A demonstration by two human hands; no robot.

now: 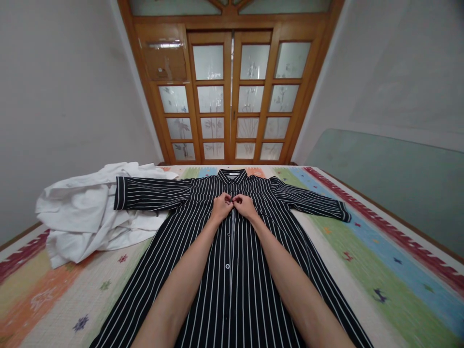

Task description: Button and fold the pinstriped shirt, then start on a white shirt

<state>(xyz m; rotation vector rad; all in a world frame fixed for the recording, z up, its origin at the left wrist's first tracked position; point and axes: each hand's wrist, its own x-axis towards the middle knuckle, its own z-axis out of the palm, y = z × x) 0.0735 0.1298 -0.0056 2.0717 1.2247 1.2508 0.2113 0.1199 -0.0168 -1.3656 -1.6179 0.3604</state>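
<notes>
A black shirt with white stripes [203, 290] lies face up, its collar [232, 176] at the far end and both sleeves spread to the sides. My left hand [222, 207] and my right hand [245, 206] meet at the front placket on the upper chest. Fingers of both hands are pinched on the placket edges, nearly touching each other. Whatever button sits between the fingertips is hidden. Farther down the placket, a button [227, 266] shows, with the front edges lying side by side.
A crumpled white garment [87, 212] lies at the left, partly under the shirt's left-side sleeve. The patterned cloth [362, 270] covers the surface beneath. A pale green board [391, 179] stands along the right side. Wooden glazed doors [232, 96] are beyond the far edge.
</notes>
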